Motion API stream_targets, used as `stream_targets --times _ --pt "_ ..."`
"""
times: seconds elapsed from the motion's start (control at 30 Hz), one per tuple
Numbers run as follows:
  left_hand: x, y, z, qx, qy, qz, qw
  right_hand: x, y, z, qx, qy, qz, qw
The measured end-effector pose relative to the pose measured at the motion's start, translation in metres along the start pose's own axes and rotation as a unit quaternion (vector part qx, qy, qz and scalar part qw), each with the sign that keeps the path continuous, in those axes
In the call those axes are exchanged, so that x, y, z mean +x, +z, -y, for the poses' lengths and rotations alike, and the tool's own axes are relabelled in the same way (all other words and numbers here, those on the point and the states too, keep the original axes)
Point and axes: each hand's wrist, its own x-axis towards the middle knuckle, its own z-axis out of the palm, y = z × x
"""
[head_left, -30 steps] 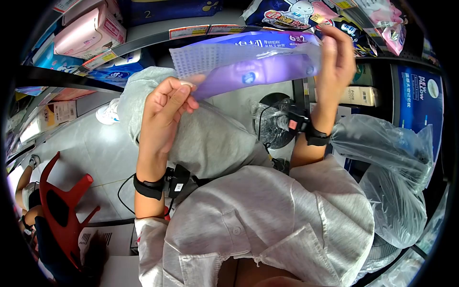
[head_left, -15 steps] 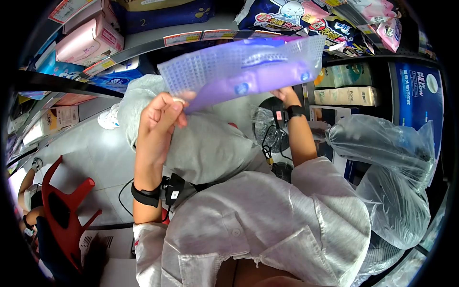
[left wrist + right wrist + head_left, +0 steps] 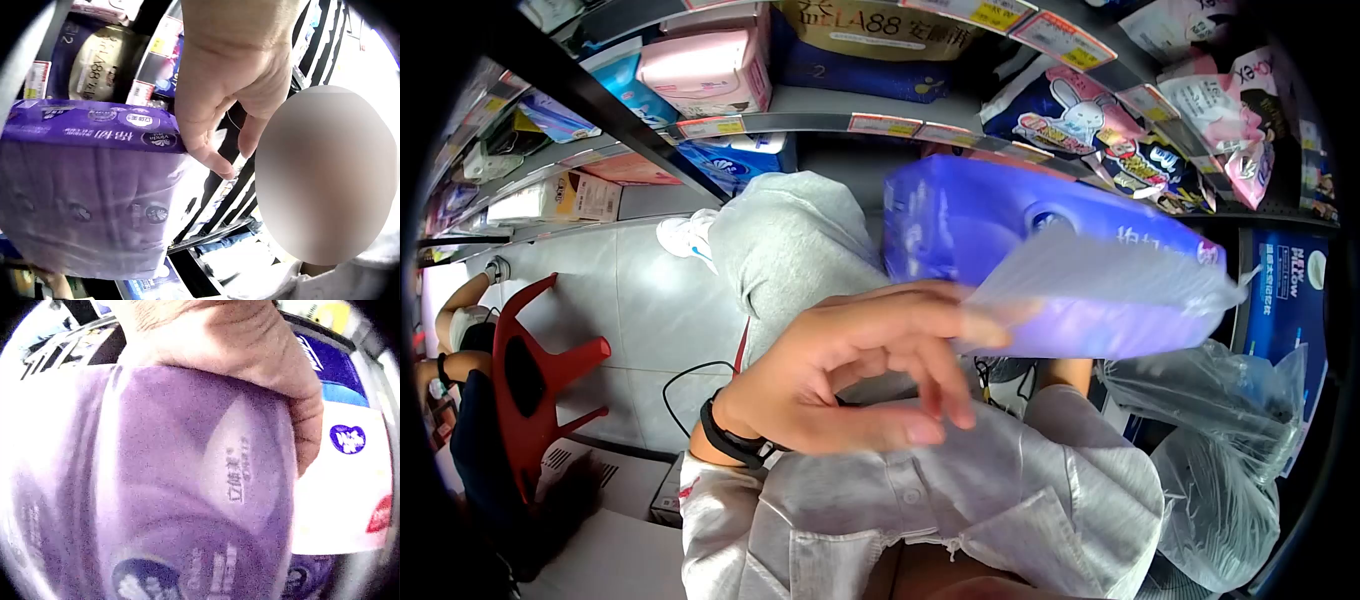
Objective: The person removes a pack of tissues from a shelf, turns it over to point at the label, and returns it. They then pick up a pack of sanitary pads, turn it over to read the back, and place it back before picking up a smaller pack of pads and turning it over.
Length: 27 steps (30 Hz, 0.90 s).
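Two hands noted: left hand (image 3: 815, 345), loosely bent, holding nothing visible, beside the purple pack (image 3: 960, 220); right hand (image 3: 231, 344) curled round the pack. Pack obstructs part of the shelf (image 3: 825, 106)'s front edge; pink pack (image 3: 705, 75) toward its left end.
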Motion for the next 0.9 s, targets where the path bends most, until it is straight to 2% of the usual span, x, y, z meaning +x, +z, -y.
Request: stream_targets --times 0.03,0.13,0.23,0.27,0.3,0.47,0.7,0.77,0.9 --pt "0.005 -0.002 -0.005 0.016 0.021 0.060 0.998 0.008 -0.006 0.015 -0.005 -0.022 -0.004 1.000" --pt "0.009 -0.006 -0.025 0.073 0.045 0.105 0.991 0.031 -0.020 0.048 -0.021 -0.067 -0.017 0.997" --pt "-0.001 -0.014 -0.040 0.034 0.089 0.090 0.991 0.064 -0.036 0.074 -0.031 -0.088 -0.031 0.995" --pt "-0.005 -0.018 -0.062 0.127 0.007 0.102 0.987 0.072 -0.040 0.079 -0.034 -0.089 -0.034 0.995" --pt "-0.007 -0.014 -0.068 0.110 0.028 0.088 0.990 0.079 -0.044 0.081 -0.037 -0.087 -0.037 0.995" --pt "-0.020 -0.016 -0.094 0.043 0.096 0.046 0.993 0.078 -0.063 0.063 -0.042 -0.050 -0.040 0.997" --pt "-0.022 -0.018 -0.108 0.015 0.140 0.060 0.988 0.059 -0.075 0.040 -0.028 -0.018 -0.047 0.998" --pt "-0.023 -0.005 -0.118 0.048 0.123 -0.005 0.991 0.059 -0.074 0.035 -0.024 -0.013 -0.043 0.999" --pt "-0.010 -0.005 -0.123 0.039 0.105 0.000 0.994 0.068 -0.068 0.026 -0.010 -0.005 -0.037 0.999"
